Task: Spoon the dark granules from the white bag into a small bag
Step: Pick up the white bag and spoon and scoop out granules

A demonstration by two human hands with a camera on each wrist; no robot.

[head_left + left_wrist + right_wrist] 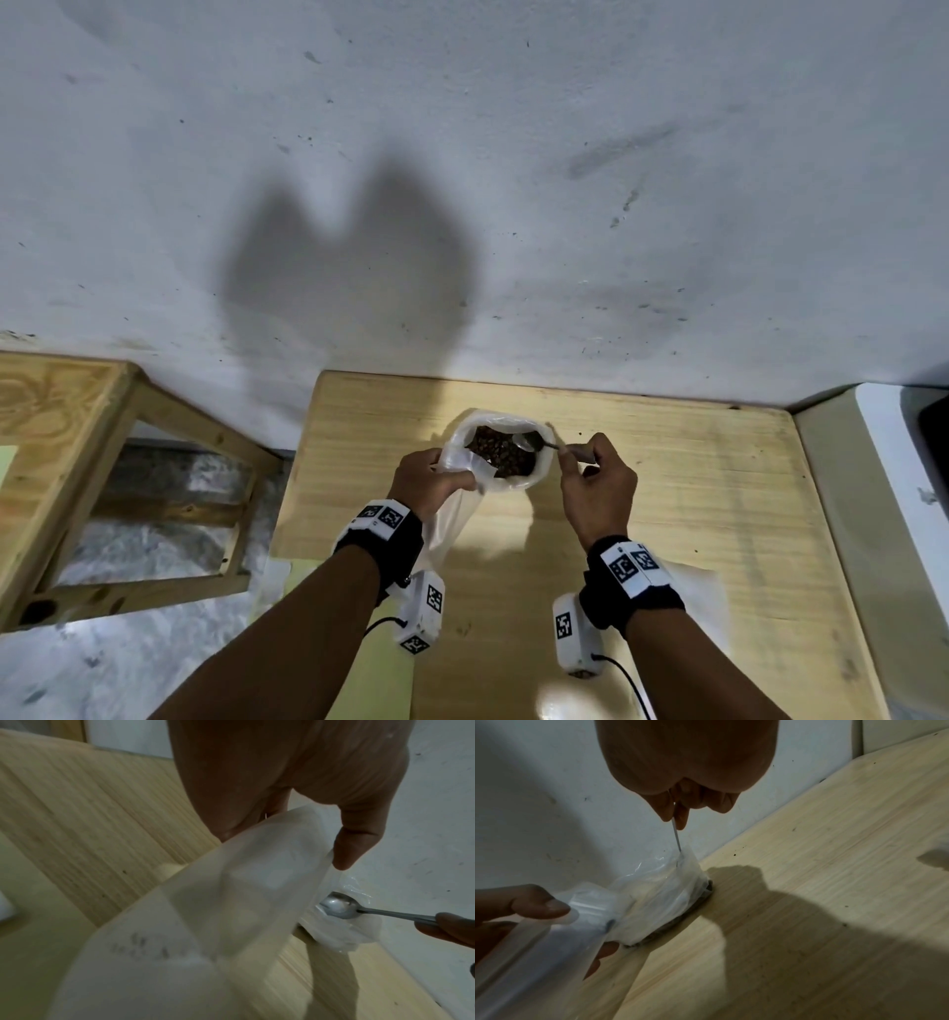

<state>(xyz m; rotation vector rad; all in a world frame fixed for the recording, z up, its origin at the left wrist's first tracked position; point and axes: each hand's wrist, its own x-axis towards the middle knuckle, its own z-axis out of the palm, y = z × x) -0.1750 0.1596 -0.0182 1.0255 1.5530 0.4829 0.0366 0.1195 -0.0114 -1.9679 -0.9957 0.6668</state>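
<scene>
Nearest me in the head view, low in the frame, my two forearms run up to the wrist bands. My left hand (429, 480), just left of centre, grips the mouth of a small clear bag (452, 519), which hangs down from its fingers toward the lower centre; in the left wrist view its thumb (359, 833) presses on the film. My right hand (598, 483), right of centre, pinches the handle of a metal spoon (534, 445) between thumb and fingertips. The spoon's bowl sits inside the mouth of the white bag (534, 475), which stands open on the wooden desk (693, 488) between and just beyond both hands. Dark granules (498, 452) fill that bag; the spoon's bowl looks bare in the left wrist view. Farther up, the desk meets a pale wall (513, 154).
</scene>
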